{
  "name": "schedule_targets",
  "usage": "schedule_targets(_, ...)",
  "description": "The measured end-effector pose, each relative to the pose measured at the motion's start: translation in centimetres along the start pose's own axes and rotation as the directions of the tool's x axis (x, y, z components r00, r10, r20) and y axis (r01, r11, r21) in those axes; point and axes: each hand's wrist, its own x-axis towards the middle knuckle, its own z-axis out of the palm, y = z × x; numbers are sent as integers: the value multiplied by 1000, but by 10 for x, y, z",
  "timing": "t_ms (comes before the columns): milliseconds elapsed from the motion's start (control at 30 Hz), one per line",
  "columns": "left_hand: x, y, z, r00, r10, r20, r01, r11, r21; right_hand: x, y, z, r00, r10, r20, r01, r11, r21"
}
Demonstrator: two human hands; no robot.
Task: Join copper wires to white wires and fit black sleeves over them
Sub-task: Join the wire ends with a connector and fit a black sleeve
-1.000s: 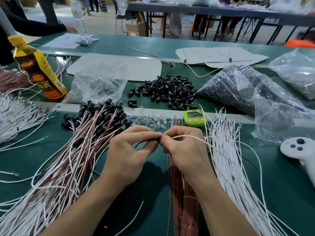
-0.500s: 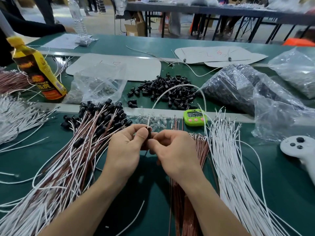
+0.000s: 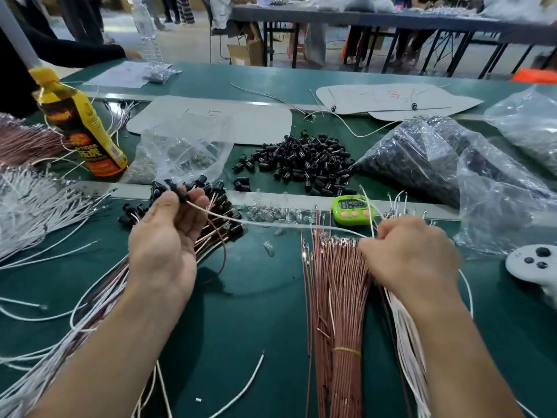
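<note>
The left hand [image 3: 168, 233] pinches a black sleeve [image 3: 180, 193] on a white wire [image 3: 271, 224] - up over the bench [image 3: 241, 312]. The wire runs across to the right hand [image 3: 413, 254] - its curled fingers hold the far end, just above the copper wires [image 3: 337, 297].

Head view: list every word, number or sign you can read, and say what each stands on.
"TIGER", Chinese characters beneath it blurred: label of the yellow-capped plastic drink bottle.
Digits, too blurred to read: display of the lime-green digital timer.
Red handwritten marks, illegible: left pale cardboard sheet and right pale cardboard sheet.
</note>
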Motion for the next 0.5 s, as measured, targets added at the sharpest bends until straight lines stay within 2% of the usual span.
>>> schedule_targets(67, -2, -1, 1, 1000, 20, 2, -20, 997, 72, 1, 2, 0, 995, 85, -42, -87, 995, -53)
schedule_targets(133, -8, -8, 4, 999, 32, 34, -38, 983, 180, -3, -1, 3, 994, 8, -112, -18, 996, -85)
schedule_targets(233, -22, -21, 9, 990, 27, 137, -70, 947, 314, -20, -25, 13, 961, -220, -167, 234, 969, 72)
schedule_targets(333, -38, -33, 14, 961, 40, 273, -154, 900, 408, -47, -56, 25, 873, -449, -192, 475, 871, 121)
schedule_targets(367, -43, -36, 15, 947, 42, 320, -180, 892, 416, -54, -61, 32, 839, -509, -194, 539, 825, 167)
schedule_targets(433, -51, -40, 17, 922, 32, 386, -207, 883, 421, -63, -65, 44, 816, -554, -165, 570, 725, 385)
schedule_targets(500, -53, -41, 17, 910, 33, 413, -229, 871, 434, -65, -66, 51, 854, -513, -80, 447, 647, 618)
